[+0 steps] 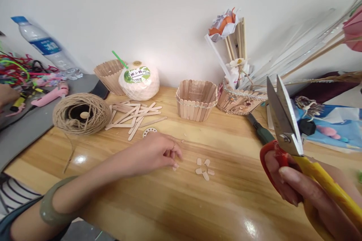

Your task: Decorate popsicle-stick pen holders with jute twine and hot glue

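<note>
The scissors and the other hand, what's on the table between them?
In the head view, small cut wood pieces lie between the left hand and the scissors in the right hand.

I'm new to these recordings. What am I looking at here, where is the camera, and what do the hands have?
There is no machine here: a person works with bare hands, and the single picture comes from a camera on their head, looking down at a wooden table. The right hand holds scissors, blades pointing up. The left hand, a bangle on its wrist, rests on the table with its fingers by a small cut piece; more cut pieces lie just beside. Further back are a twine ball, loose craft sticks, a stick basket, a coconut and a water bottle.
</note>
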Available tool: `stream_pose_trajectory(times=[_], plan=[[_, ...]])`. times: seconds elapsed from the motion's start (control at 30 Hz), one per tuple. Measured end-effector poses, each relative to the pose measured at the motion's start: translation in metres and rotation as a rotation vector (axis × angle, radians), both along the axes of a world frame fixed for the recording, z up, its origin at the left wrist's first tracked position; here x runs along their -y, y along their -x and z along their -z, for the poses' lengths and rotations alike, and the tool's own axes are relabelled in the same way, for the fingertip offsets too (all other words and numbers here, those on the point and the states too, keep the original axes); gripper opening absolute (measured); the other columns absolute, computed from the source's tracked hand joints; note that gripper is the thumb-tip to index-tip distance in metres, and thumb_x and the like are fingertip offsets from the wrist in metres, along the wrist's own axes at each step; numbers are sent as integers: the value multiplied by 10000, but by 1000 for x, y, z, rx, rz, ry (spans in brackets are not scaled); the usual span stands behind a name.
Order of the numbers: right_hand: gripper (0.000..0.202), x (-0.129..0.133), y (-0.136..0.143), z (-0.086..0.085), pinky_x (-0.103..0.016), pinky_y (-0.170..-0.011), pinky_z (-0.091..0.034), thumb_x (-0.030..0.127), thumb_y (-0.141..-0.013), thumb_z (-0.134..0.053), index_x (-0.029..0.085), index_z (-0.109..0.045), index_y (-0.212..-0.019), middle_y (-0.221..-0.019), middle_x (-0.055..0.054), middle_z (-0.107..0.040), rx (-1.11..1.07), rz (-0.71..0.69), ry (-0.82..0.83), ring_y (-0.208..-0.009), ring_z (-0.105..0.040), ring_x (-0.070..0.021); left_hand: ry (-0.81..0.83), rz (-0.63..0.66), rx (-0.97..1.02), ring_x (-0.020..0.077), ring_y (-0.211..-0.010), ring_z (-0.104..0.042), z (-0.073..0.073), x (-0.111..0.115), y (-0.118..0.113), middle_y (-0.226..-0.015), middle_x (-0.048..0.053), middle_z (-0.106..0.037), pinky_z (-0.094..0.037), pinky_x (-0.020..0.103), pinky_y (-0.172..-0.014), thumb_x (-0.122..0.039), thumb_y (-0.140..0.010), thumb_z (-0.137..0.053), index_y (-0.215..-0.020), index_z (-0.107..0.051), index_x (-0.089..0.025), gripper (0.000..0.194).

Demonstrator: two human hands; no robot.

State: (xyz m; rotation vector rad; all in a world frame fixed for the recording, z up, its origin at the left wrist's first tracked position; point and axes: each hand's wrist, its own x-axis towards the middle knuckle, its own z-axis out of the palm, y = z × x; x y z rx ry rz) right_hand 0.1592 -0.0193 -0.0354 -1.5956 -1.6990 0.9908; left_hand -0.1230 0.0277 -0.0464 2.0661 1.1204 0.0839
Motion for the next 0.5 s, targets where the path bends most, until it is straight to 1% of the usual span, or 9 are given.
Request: stream_pose_trajectory(times=[0.07,0.17,0.3,0.47,0.5], plan=[[426,-2,-7,8,-268,-385,-371,622,-784,-461,247,-473,-584,-503,12,-405,-13,-56,16,-430,-396,-146,-13,-9,-19,131,-723,-594,11,3,5,-842,27,-690,-419,207,-665,-152,-757,-649,-854,-687,-163,104],[388,-3,-16,19,-268,-396,-384,587,-820,-434,247,-488,-641,-548,3,-422,-55,-65,50,-478,-416,-159,-27,-13,2,134,-747,-593,20,5,5,-817,23,-677,-425,214,-691,-118,-751,-637,-806,-676,-157,77],[368,-3,-17,20,-268,-402,-402,583,-816,-452,246,-511,-679,-531,13,-422,-29,-75,43,-468,-422,-158,-50,-5,-11,146,-784,-589,20,6,2,-796,13,-661,-416,235,-720,-85,-751,-607,-736,-659,-161,94],[407,-4,-10,15,-261,-405,-383,606,-802,-446,242,-479,-623,-524,20,-402,-18,-77,47,-479,-410,-156,-86,-39,-54,163,-810,-574,18,11,0,-807,4,-651,-401,254,-726,-82,-746,-595,-746,-637,-177,104],[421,-3,-9,15,-263,-407,-377,614,-796,-444,239,-472,-605,-517,20,-403,-13,-51,24,-477,-409,-156,-90,-45,-55,163,-803,-573,18,13,0,-799,1,-652,-400,254,-721,-78,-746,-590,-744,-634,-179,109]])
